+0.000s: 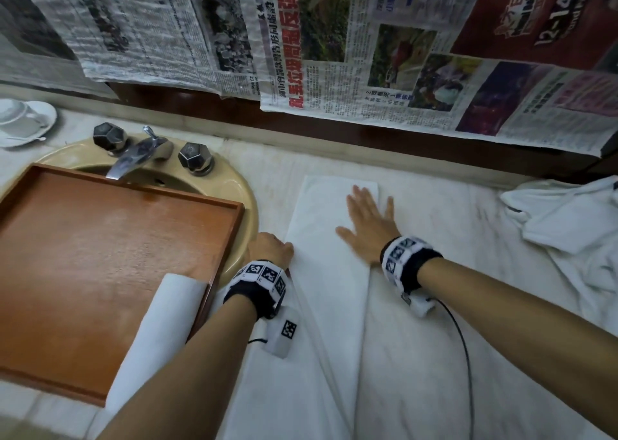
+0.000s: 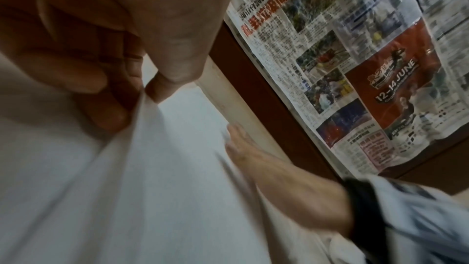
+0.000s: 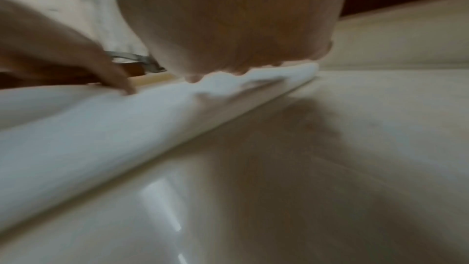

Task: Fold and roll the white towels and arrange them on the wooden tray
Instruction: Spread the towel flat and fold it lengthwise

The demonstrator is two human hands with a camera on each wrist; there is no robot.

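On the worktop, right of the sink: one folded towel being handled.
Folded towel [image 1: 329, 272]: white, a long narrow strip running from the near edge of the worktop toward the back wall, far end squared off short of the back ledge.
Right hand [image 1: 369, 227]: flat on the far half of the folded towel, fingers straight and spread, palm down, gripping nothing; the right wrist view shows fingertips [image 3: 193, 78] denting the cloth.
Left hand [image 1: 271, 249]: at the left long edge of the folded towel, beside the sink rim; the left wrist view shows thumb and fingers [image 2: 157, 87] closed in a pinch on that edge, cloth lifted slightly into a ridge.
Wooden tray [image 1: 110, 239]: reddish-brown, rectangular, lying across the sink basin at the left end of the worktop.
Rolled towel [image 1: 157, 342]: white, lying in the near right corner of the wooden tray, along its right rim.
Loose towels [image 1: 568, 225]: white, crumpled heap at the right end of the worktop, well apart from both hands.
Sink [image 1: 240, 189]: beige basin, chrome tap [image 1: 133, 159] with two dark faceted knobs.
Cup and saucer [image 1: 20, 118]: white, far left corner of the worktop.
Newspaper sheets [image 1: 334, 48]: covering the wall above the back ledge.
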